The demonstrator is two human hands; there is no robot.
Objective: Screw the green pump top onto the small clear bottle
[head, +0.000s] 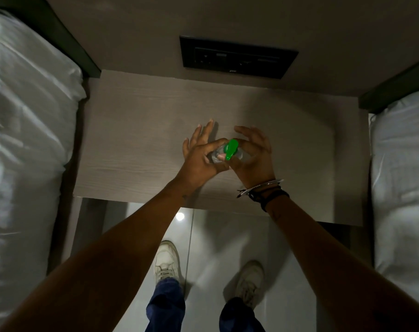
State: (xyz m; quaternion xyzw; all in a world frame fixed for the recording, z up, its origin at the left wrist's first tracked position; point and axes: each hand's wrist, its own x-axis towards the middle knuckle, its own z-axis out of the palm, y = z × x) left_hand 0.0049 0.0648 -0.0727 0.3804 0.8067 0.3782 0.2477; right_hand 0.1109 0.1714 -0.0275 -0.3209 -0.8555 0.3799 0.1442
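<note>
The small clear bottle (215,156) is held between both hands above the wooden bedside table (136,144). The green pump top (230,149) sits on the bottle's neck, its nozzle pointing toward me. My left hand (199,154) grips the bottle's left side with thumb and forefinger, its other fingers spread out. My right hand (251,152) curls around the pump top and the bottle's right side, thumb near the green nozzle. Most of the bottle is hidden by the fingers.
A dark socket panel (237,57) is set in the wall behind the table. Beds with white linen flank it on the left (28,130) and right (402,164). My white shoes (166,262) stand on the glossy floor below the table's front edge.
</note>
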